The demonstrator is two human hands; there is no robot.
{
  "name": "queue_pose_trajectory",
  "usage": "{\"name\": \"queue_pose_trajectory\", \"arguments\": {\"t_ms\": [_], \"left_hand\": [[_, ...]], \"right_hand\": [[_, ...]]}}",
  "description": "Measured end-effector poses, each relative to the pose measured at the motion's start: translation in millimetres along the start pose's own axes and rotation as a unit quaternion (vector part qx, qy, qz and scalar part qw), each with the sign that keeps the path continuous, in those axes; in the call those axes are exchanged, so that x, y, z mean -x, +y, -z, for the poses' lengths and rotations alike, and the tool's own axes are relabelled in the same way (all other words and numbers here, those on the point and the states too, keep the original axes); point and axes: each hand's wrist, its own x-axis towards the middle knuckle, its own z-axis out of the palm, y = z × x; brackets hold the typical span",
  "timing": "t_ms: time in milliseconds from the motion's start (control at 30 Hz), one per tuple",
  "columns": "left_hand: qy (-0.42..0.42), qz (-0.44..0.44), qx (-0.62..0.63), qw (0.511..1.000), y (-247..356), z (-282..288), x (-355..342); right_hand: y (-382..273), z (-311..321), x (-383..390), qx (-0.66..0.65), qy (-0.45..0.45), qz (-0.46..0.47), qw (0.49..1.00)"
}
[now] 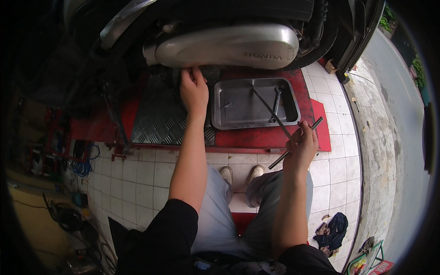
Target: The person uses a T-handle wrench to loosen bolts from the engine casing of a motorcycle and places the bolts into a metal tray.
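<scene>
My right hand [302, 146] is closed around the crossbar of a T-handle wrench [274, 109], whose long shaft slants up and left over a metal tray [215, 107]. Inside that tray lie a combination wrench [277, 102] and a small bolt-like piece [226, 106]. My left hand [194, 89] reaches up to the lower edge of a silver engine cover [224, 46] on a motorbike. Its fingers are bent together against the underside; whatever they pinch there is hidden.
The motorbike stands above a red lift platform [256, 140] with a tread-plate [158, 107]. White floor tiles [146, 176] surround it. Blue hose [83, 162] and equipment fill the left side. A dark cloth [333, 231] lies at lower right, near the pavement edge.
</scene>
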Motion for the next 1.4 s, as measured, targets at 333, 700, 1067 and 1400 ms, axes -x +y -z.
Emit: {"name": "queue_pose_trajectory", "arguments": {"t_ms": [333, 700, 1067, 1400], "left_hand": [[-0.091, 0.334, 0.521, 0.781, -1.7, 2.3, -5.6], [0.001, 0.206, 0.310, 0.928, 0.7, 7.0, -5.1], [-0.092, 0.321, 0.408, 0.850, -8.8, 12.9, -9.5], [-0.004, 0.193, 0.297, 0.935, -8.2, 11.0, -5.1]], "right_hand": [[0.1, -1.4, 1.4, 0.007, -0.009, 0.000, 1.000], [-0.7, -1.1, 1.8, -0.004, -0.010, -0.006, 1.000], [-0.6, -1.3, 1.5, -0.004, -0.014, -0.008, 1.000], [-2.2, -1.0, 1.6, 0.001, -0.010, -0.008, 1.000]]}}
